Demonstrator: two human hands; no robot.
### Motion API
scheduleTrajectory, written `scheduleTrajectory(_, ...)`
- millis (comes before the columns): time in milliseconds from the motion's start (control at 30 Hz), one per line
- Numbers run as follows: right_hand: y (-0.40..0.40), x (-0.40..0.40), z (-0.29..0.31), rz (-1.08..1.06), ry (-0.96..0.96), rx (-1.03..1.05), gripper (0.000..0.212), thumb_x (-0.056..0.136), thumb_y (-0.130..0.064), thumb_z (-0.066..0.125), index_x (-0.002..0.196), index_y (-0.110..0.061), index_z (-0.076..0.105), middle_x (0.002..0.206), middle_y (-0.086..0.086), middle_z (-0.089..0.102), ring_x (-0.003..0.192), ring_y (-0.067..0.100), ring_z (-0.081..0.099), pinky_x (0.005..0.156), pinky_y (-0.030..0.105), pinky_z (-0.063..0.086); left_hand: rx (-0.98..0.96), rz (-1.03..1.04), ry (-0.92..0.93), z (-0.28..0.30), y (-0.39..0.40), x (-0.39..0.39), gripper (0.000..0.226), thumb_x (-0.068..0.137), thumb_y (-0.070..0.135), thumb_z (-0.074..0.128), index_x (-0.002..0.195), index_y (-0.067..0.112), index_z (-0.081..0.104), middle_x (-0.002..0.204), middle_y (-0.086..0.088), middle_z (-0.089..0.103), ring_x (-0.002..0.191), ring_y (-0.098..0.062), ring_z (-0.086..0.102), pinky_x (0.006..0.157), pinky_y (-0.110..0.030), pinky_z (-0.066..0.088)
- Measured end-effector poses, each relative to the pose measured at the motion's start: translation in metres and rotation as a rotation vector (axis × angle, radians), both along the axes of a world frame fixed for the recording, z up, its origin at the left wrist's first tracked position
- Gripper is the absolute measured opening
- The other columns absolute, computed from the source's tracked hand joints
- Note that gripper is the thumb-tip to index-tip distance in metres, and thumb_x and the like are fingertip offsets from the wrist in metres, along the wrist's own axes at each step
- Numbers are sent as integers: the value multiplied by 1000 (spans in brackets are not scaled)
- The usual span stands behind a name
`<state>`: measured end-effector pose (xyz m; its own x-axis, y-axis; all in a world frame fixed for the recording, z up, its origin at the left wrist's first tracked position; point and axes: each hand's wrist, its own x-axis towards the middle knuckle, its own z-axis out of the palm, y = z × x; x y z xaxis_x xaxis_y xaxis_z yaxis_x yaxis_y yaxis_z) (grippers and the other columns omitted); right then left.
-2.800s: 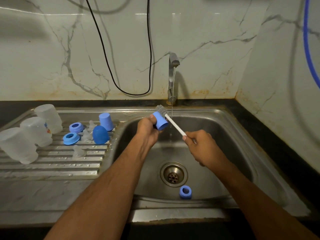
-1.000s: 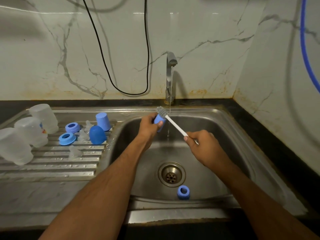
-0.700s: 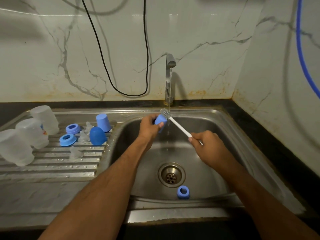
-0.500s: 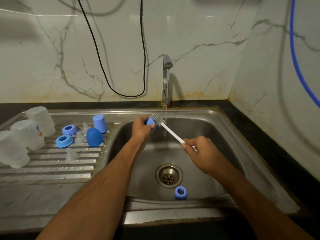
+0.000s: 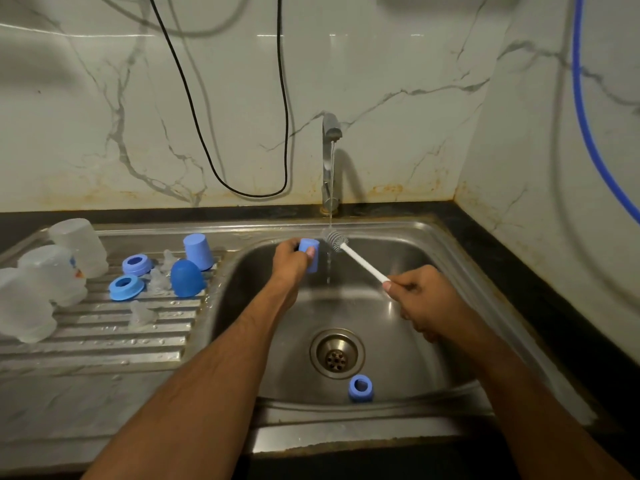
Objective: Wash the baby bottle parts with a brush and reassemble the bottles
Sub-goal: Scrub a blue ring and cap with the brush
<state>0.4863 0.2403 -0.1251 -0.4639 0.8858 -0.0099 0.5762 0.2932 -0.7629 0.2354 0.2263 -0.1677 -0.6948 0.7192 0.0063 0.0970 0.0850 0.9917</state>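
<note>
The left hand [image 5: 289, 259] grips a wet blue cap [image 5: 309, 252], the right hand [image 5: 420, 297] holds the brush [image 5: 349, 252] at its 3 o'clock; the cap may slip down.

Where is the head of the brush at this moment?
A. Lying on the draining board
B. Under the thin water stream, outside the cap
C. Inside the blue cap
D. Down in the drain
B: the brush head sits under the water stream, beside the blue cap that the left hand grips.
</note>
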Motion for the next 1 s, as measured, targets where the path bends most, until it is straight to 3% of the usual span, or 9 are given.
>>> scheduleTrajectory(100,9,3,-4,-126,-56,136,26,101,-35,58,111,-17,74,65,2,63,53,14,59,38,21,44,-42,14,62,-5,2,5,29,90,7,71,119,8,67,114,-11,70,102,-22,67,86,-36,58)
scheduleTrajectory(200,19,4,-11,-169,-33,151,26,100,-34,59,107,-17,78,77,4,72,66,17,66,57,30,57,-64,30,113,-1,3,13,36,84,7,77,119,9,66,115,-10,69,105,-21,66,89,-36,58)
scheduleTrajectory(300,20,2,-12,-168,-33,174,27,98,-35,60,104,-16,78,83,2,75,76,18,69,80,38,59,-46,-4,200,14,10,20,39,81,10,81,117,7,65,114,-9,69,103,-19,66,86,-33,58)
scheduleTrajectory(367,20,0,-12,-155,-43,177,28,98,-36,60,103,-15,77,86,2,76,81,19,70,86,39,57,-40,-19,254,25,16,23,39,80,10,83,115,6,65,111,-8,69,98,-16,65,81,-28,57)
scheduleTrajectory(533,18,1,-9,-141,-78,195,28,100,-36,58,115,-21,76,96,1,77,91,21,71,84,33,54,-29,13,273,24,28,22,45,78,5,84,118,6,65,112,-8,68,101,-20,64,88,-34,58)
scheduleTrajectory(667,19,-4,-10,-164,-113,229,30,102,-36,56,121,-20,72,99,0,74,83,13,61,77,25,42,-5,38,239,4,31,18,45,79,3,81,121,6,66,119,-13,69,108,-23,66,89,-32,57)
scheduleTrajectory(800,20,-6,-11,-172,-107,236,31,102,-35,57,123,-17,72,101,3,74,80,12,55,78,24,40,-21,39,226,-2,32,15,41,79,5,82,117,7,66,116,-10,69,107,-20,66,89,-31,57)
scheduleTrajectory(1000,19,-8,-11,-181,-97,226,33,102,-33,58,124,-12,70,109,7,74,91,19,65,80,23,40,-31,53,200,-8,31,10,37,78,11,84,110,9,66,108,-5,68,98,-17,66,68,-18,53)
